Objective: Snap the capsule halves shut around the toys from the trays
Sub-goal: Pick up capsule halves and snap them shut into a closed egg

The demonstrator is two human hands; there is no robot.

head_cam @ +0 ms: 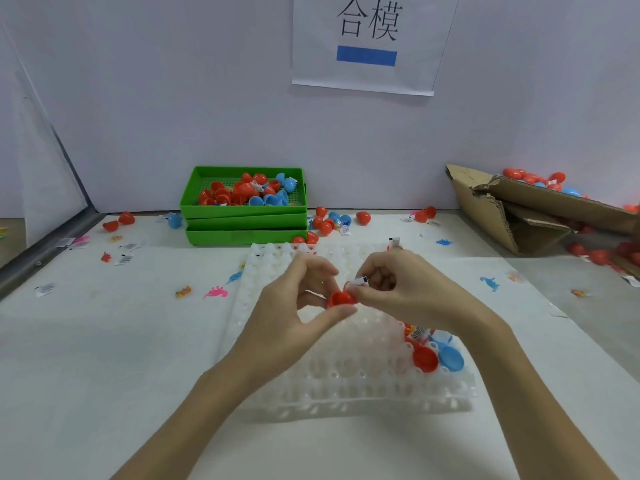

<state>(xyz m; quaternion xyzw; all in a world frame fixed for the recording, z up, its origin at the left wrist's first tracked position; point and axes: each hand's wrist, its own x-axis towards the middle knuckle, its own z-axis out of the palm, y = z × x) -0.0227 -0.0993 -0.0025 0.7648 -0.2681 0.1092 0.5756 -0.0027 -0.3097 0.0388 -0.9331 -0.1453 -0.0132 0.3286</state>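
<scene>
Red capsule half point(341, 299) pinched by left hand point(298, 303) above white tray point(346, 386); small packeted toy point(358, 281) gripped in right hand point(398, 289) fingers, touching the half's rim.

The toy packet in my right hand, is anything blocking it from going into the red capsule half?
Nothing visible. The right hand pinches the toy packet right at the rim of the red capsule half, which the left hand holds.

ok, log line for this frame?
left hand: holds red capsule half | right hand: pinches toy packet at its rim | not closed
</scene>
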